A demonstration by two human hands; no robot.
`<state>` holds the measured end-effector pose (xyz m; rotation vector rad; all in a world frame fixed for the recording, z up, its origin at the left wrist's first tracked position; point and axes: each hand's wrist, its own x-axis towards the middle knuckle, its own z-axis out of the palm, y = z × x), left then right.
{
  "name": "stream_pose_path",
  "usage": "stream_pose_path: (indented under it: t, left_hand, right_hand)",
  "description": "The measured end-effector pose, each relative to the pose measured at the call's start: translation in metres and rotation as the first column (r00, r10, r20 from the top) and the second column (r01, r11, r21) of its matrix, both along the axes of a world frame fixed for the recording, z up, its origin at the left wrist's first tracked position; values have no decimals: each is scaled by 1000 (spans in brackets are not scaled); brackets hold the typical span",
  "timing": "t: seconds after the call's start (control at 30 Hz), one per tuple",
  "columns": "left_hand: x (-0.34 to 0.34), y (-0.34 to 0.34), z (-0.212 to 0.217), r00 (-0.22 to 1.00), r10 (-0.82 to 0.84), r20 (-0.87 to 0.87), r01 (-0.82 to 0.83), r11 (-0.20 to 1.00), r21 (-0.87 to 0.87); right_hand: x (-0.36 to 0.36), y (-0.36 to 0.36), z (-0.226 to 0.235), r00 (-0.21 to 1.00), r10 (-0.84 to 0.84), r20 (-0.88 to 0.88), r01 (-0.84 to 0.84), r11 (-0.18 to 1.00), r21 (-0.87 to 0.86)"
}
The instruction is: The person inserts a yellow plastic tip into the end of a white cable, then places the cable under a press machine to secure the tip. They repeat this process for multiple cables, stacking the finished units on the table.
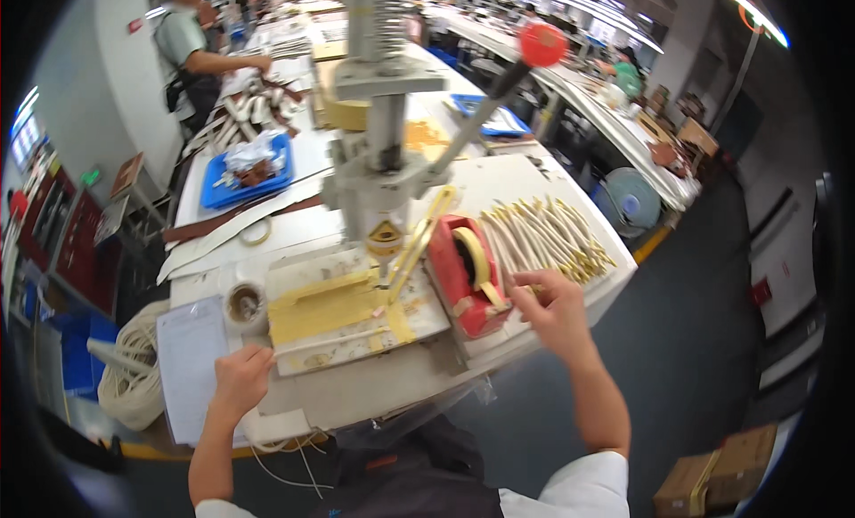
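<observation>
My right hand (554, 306) reaches to the red tape dispenser (461, 275) and pinches the free end of its yellowish masking tape (476, 256) at the front. My left hand (240, 378) rests closed on the near left edge of the bench beside a grey clipboard sheet (187, 365), and I cannot see whether it holds anything. Between my hands stands a hand-lever press (383, 166) with a red ball knob (541, 44), over a base plate covered in yellow tape (343, 309). A white cord piece (334, 342) lies on that plate.
A row of several taped white cord pieces (543, 236) lies at the right of the bench. A tape roll (244, 303) sits by the plate, a coil of white rope (134, 375) hangs at left. A blue tray (245, 172) and another person (191, 59) are farther back. Cardboard boxes (717, 478) stand on the floor.
</observation>
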<state>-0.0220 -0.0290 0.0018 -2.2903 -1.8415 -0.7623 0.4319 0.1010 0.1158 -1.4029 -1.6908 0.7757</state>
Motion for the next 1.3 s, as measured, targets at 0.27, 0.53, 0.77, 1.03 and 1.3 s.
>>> stream_pose_path:
  t: [0.27, 0.53, 0.77, 1.03, 1.3]
  left_hand:
    - [-3, -2, -3, 1000, 0, 31, -1, 1000, 21]
    - [-4, -4, -3, 1000, 7, -2, -7, 999, 45]
    - [2, 2, -4, 999, 19, 33, -18, 1000, -26]
    - [-10, -10, -11, 999, 47, 12, -46, 998, -43]
    - [-9, 3, -36, 997, 11, -77, -6, 998, 58]
  right_hand:
    - [3, 52, -4, 995, 96, -25, -88, 737, -671]
    - [6, 26, 6, 856, -71, -512, -329, 688, -646]
    - [17, -26, -48, 766, -127, -630, -138, 925, -354]
    - [18, -16, -88, 962, -35, -270, -16, 982, -186]
    - [47, -21, -93, 998, 8, 60, 0, 991, -135]
